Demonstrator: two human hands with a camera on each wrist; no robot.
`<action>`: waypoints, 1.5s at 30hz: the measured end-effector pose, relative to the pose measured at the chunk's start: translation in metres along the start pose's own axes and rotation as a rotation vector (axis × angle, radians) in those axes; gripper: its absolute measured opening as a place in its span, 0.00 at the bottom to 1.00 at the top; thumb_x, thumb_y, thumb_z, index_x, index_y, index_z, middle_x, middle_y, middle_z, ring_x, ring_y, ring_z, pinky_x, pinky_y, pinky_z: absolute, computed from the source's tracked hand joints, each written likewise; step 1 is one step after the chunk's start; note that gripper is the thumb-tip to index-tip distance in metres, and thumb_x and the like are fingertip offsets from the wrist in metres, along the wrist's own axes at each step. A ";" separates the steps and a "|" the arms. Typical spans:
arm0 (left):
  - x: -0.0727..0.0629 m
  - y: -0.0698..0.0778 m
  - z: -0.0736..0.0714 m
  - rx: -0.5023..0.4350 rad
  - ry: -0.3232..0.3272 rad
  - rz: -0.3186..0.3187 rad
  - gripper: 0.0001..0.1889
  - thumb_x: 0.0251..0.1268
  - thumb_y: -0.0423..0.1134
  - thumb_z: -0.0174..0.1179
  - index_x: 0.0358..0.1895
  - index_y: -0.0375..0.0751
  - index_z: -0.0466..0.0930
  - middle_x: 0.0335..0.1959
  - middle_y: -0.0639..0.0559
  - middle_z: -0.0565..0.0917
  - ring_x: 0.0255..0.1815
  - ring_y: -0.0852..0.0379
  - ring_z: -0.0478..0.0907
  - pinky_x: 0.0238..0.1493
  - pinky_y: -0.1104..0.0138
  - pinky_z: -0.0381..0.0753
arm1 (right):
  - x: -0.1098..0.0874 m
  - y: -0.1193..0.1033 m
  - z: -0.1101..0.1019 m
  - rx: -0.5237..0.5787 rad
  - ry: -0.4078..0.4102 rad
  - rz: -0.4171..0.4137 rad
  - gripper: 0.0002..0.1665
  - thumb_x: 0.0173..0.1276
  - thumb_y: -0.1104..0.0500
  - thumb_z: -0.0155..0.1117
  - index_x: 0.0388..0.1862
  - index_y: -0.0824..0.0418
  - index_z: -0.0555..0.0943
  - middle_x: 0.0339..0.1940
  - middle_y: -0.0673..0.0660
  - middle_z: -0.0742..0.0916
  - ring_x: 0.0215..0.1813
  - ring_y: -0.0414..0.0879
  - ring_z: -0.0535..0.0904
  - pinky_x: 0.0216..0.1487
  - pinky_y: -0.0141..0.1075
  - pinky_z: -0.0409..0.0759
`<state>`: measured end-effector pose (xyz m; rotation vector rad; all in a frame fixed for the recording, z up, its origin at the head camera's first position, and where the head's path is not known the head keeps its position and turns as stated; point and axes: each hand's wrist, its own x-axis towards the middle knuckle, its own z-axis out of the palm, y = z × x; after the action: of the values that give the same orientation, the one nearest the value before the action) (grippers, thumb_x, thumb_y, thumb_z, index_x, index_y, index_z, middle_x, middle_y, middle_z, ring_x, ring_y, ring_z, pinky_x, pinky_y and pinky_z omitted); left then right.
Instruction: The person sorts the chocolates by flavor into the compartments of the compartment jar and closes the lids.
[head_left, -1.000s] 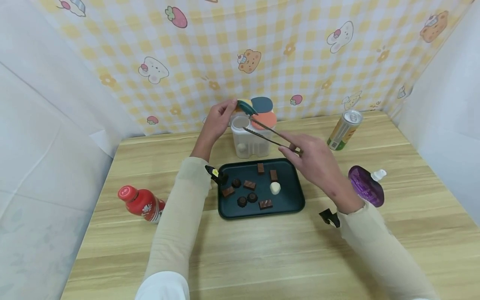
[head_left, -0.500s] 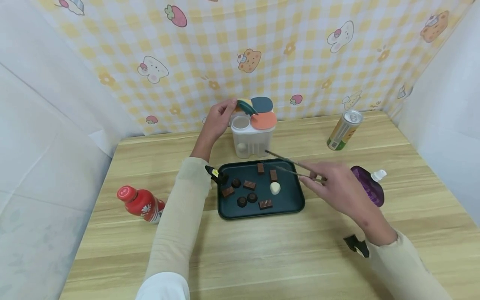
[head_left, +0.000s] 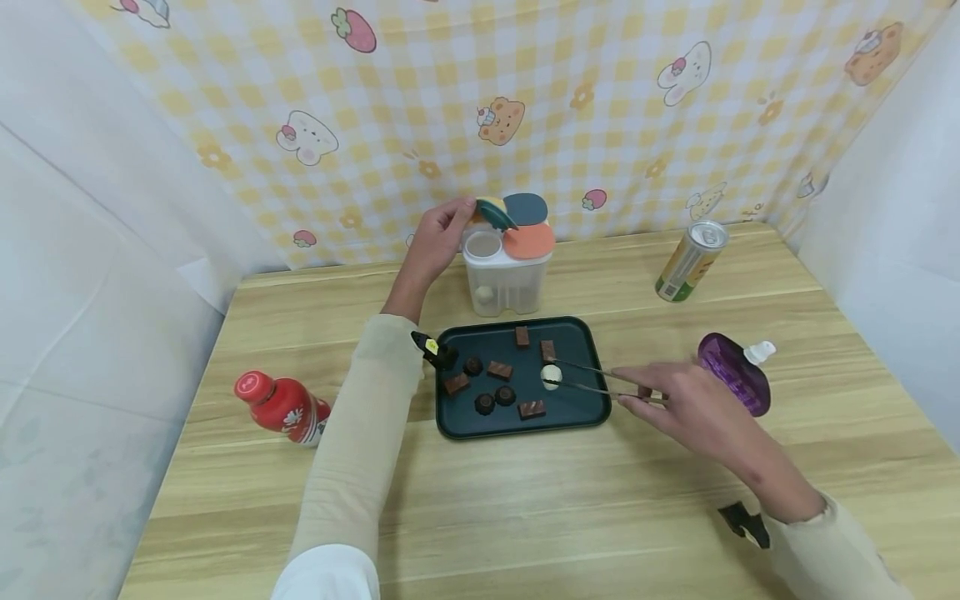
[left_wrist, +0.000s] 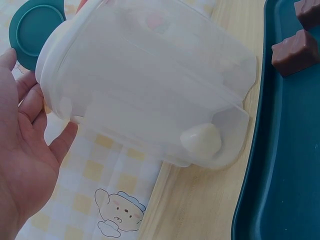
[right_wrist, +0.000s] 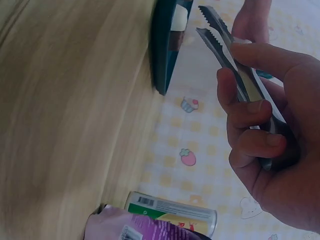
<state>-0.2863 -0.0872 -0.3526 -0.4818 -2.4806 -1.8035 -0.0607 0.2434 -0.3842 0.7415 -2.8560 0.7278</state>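
My left hand (head_left: 441,237) pinches the teal flip lid (head_left: 495,214) of a clear storage container (head_left: 517,283), holding it raised beside the round opening. Inside the container a white chocolate piece (left_wrist: 202,141) lies at the bottom. Metal tongs (head_left: 585,386) are in my right hand (head_left: 693,408), gripped between thumb and fingers. Their tips stand apart on either side of another white chocolate (head_left: 551,372) on the dark green tray (head_left: 573,419). Brown chocolates, such as a rectangular bar (head_left: 499,370) and a round one (head_left: 484,404), lie about it.
A red bottle (head_left: 281,404) stands to the left, by my left forearm. On the right are a can (head_left: 690,262) and a purple pouch (head_left: 731,375) with a white cap. Orange and blue lids (head_left: 528,242) cover other parts of the container; a patterned cloth (head_left: 420,108) hangs behind.
My right hand has brought the tongs from above the container's opening down and right to the white chocolate on the tray. My left hand has kept its place at the raised lid.
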 end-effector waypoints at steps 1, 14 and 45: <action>0.000 0.000 0.000 -0.001 0.000 0.001 0.25 0.83 0.55 0.49 0.55 0.37 0.86 0.53 0.47 0.84 0.52 0.57 0.74 0.56 0.64 0.72 | -0.001 0.001 0.000 -0.001 -0.001 -0.004 0.20 0.67 0.58 0.76 0.58 0.55 0.88 0.29 0.39 0.84 0.27 0.33 0.73 0.24 0.30 0.72; 0.001 -0.001 0.000 0.007 0.001 0.004 0.25 0.83 0.56 0.49 0.53 0.37 0.86 0.52 0.47 0.84 0.52 0.56 0.74 0.56 0.63 0.72 | -0.003 0.007 0.003 -0.032 -0.051 0.021 0.21 0.67 0.56 0.76 0.59 0.54 0.88 0.31 0.41 0.86 0.28 0.34 0.74 0.26 0.32 0.73; 0.001 -0.003 0.001 -0.029 -0.002 0.027 0.25 0.83 0.53 0.49 0.55 0.36 0.86 0.55 0.46 0.85 0.61 0.57 0.77 0.65 0.66 0.70 | -0.003 0.016 0.009 0.120 -0.143 0.080 0.22 0.70 0.58 0.73 0.62 0.60 0.86 0.56 0.59 0.88 0.19 0.31 0.62 0.19 0.31 0.68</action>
<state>-0.2883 -0.0867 -0.3552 -0.5162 -2.4407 -1.8324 -0.0655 0.2531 -0.3993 0.7253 -3.0074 0.8992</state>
